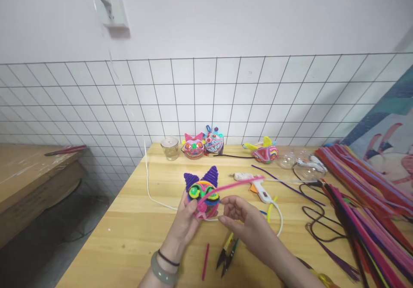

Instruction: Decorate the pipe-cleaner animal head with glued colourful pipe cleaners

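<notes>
My left hand (184, 222) is closed around a colourful cat-face ball (203, 188) covered in pipe cleaners, with purple ears on top and green eyes. From the front of the ball a pink pipe cleaner (240, 184) sticks out up and to the right. Just right of the ball is my right hand (245, 219), its thumb and fingers apart and nothing seen between them. Below it lie small thread snips (227, 253) with dark blades. A short magenta pipe cleaner piece (205, 262) rests left of the snips.
A white glue gun (263, 191) with its cord lies behind my right hand. Along the back stand a glass cup (169, 148) and finished balls, one with pink ears (194, 146) and one bird-like (264, 151). Bundles of pipe cleaners (371, 219) and black cable (319, 212) fill the right side.
</notes>
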`<move>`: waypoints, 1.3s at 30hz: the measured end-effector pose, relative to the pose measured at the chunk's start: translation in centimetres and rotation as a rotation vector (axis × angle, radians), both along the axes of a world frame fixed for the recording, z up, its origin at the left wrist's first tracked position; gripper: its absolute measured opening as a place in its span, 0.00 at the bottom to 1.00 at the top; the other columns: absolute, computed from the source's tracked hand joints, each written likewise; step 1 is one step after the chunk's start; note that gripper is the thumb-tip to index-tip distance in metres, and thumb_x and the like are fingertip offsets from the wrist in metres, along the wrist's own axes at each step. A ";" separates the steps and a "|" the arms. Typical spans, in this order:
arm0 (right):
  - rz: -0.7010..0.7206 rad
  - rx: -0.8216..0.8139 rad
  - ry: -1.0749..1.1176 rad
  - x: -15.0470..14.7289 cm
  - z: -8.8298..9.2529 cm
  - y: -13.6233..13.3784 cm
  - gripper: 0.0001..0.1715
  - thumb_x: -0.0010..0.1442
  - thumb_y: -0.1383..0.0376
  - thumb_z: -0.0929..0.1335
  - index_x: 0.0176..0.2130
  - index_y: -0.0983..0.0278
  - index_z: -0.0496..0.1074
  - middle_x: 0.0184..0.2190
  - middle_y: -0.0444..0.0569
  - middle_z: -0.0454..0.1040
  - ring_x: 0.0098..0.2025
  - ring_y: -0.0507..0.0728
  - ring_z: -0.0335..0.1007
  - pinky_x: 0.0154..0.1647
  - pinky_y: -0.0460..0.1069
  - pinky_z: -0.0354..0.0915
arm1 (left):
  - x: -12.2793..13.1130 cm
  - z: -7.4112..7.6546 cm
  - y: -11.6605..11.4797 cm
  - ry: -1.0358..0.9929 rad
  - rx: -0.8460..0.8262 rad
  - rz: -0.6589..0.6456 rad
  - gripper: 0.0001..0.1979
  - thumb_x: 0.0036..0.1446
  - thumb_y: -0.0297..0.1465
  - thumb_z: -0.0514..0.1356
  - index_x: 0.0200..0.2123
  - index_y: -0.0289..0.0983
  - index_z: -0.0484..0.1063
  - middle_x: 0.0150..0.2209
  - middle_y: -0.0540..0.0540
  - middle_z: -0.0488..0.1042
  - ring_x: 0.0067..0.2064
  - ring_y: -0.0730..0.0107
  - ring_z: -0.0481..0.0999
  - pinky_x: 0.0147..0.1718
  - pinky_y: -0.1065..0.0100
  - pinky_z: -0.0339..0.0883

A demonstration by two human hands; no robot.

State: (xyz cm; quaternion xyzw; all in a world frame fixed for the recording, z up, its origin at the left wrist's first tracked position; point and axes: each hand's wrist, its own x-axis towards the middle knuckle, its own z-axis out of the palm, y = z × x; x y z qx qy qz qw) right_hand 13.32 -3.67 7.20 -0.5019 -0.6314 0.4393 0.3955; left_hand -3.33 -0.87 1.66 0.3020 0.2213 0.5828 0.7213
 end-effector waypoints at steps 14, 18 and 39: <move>0.129 -0.237 -0.076 -0.4 -0.5 -2.2 0.10 0.53 0.63 0.67 0.23 0.63 0.64 0.20 0.41 0.64 0.24 0.50 0.59 0.26 0.45 0.56 | -1.1 1.2 0.6 -0.399 -0.373 -0.025 0.24 0.60 0.44 0.51 0.45 0.30 0.72 0.43 0.32 0.77 0.45 0.51 0.78 0.28 0.68 0.76; 0.148 -0.147 -0.135 -0.2 -1.0 -2.3 0.23 0.62 0.54 0.61 0.20 0.62 0.63 0.19 0.44 0.66 0.24 0.52 0.63 0.27 0.46 0.59 | -0.6 1.7 0.5 -0.349 -0.433 0.035 0.23 0.61 0.43 0.50 0.43 0.29 0.72 0.40 0.32 0.78 0.41 0.52 0.80 0.27 0.67 0.76; -0.080 0.654 -0.406 -1.5 -1.8 1.3 0.05 0.62 0.69 0.65 0.34 0.61 0.69 0.30 0.46 0.70 0.34 0.57 0.67 0.34 0.50 0.61 | 2.1 0.1 -0.4 -0.074 -0.223 0.096 0.17 0.47 0.38 0.68 0.38 0.35 0.72 0.34 0.44 0.79 0.33 0.67 0.77 0.32 0.67 0.72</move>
